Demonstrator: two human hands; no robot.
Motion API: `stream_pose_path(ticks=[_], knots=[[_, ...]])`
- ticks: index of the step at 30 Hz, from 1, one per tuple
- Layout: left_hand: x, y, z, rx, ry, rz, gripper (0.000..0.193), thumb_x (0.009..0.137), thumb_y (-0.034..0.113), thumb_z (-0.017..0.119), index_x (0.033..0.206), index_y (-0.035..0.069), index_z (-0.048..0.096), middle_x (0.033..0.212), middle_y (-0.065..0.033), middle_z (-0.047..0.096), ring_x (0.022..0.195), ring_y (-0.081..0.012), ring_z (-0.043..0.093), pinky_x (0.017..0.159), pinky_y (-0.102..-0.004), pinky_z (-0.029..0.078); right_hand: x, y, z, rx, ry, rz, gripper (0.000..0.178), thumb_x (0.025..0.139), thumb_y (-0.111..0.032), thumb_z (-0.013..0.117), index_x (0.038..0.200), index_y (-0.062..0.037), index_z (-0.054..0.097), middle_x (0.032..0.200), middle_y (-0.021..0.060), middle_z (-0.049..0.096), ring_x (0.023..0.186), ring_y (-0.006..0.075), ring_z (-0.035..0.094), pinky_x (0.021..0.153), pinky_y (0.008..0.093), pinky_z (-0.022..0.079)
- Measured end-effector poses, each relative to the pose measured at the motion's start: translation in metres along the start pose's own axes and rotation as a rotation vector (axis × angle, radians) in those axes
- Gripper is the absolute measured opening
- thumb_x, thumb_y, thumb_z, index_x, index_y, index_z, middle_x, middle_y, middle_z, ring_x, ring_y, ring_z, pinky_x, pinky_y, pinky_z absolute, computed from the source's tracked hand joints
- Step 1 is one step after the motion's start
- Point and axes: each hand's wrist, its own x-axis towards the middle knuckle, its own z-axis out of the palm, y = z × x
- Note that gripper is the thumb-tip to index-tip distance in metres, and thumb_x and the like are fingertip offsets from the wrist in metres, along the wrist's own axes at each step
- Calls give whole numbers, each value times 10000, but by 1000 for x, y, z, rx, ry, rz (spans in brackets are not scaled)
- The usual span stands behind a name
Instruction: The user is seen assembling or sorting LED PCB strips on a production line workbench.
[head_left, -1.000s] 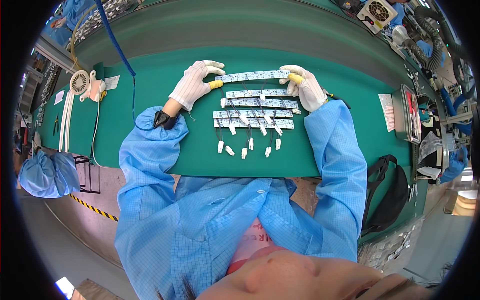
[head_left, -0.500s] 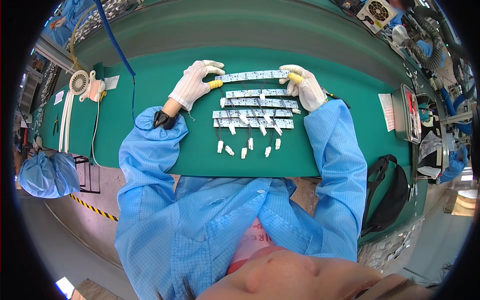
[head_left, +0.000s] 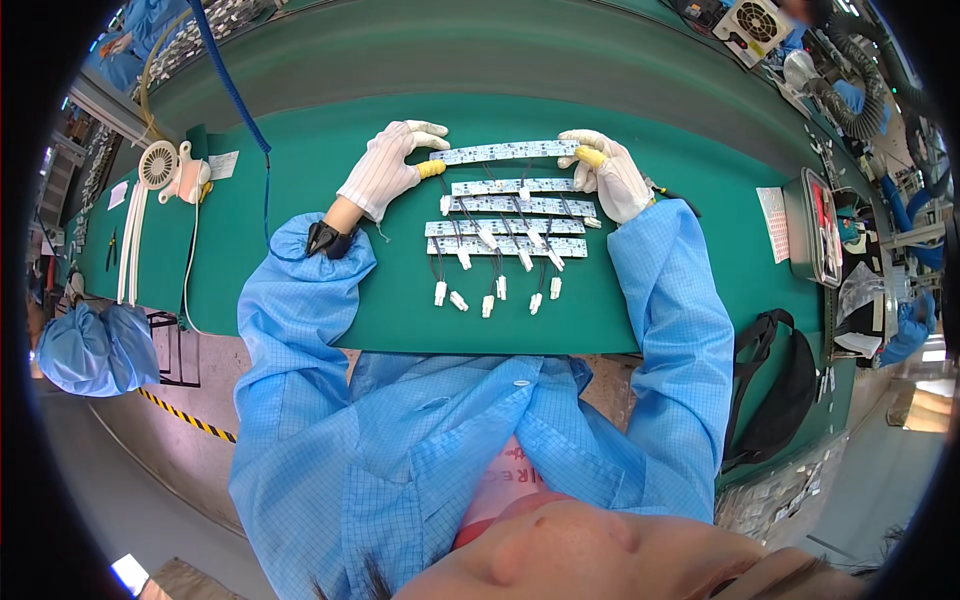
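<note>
"Left hand (head_left: 385,170) first. State?"

"Thumb and forefinger apart, yellow-tipped thumb at the left end of the top strip (head_left: 505,152). Can't tell if it presses there. Right hand (head_left: 620,185) looks clamped on the strip's other end, thumb on the near side, fingers round the back."

"So the strip is where?"

"Spans the gap between the hands. Lifted or flat on the mat (head_left: 400,330), can't tell."

"Handling?"

"My guess: light, thin, stiffish lengthwise but could flex if squeezed end to end. Small parts on the face, so fragile. Smooth edges might slip a bit in fabric gloves."

"Where to hold?"

"Both ends, by the edges, fingers off the parts. Wouldn't lift by the wires (head_left: 497,270); joints could tear."

"Next out?"

"Four more boards (head_left: 480,187), on the wearer's side of the strip, stacked in rows between the hands. White plugs (head_left: 488,306) hang off their wires, nearest the wearer."

"Farther?"

"Dark tool (head_left: 688,206) just beside the right hand, outer side. Metal box (head_left: 798,235) well to its right. Fan (head_left: 160,163) well to the left hand's left, cutters (head_left: 111,250) past that."
</note>
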Motion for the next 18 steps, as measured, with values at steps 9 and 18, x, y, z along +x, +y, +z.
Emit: stream_pose_path(ticks=[9, 18], knots=[[0, 1, -1, 9, 6, 14, 245, 783, 245, 704, 1005, 149, 665, 1182, 2, 604, 1082, -226, 540, 949, -363, 434, -1, -1, 1, 7, -7, -3, 258, 956, -162, 481, 1161, -25, 558, 891, 56, 628, 587, 23, 498, 511, 128, 381], [0, -1, 0, 10, 5, 6, 244, 781, 250, 706, 1001, 151, 667, 1183, 4, 605, 1085, -224, 539, 950, -360, 432, 0, 1, 0, 2, -22, -31, 266, 950, -169, 483, 1156, -15, 553, 887, 50, 626, 585, 19, 493, 515, 125, 379]])
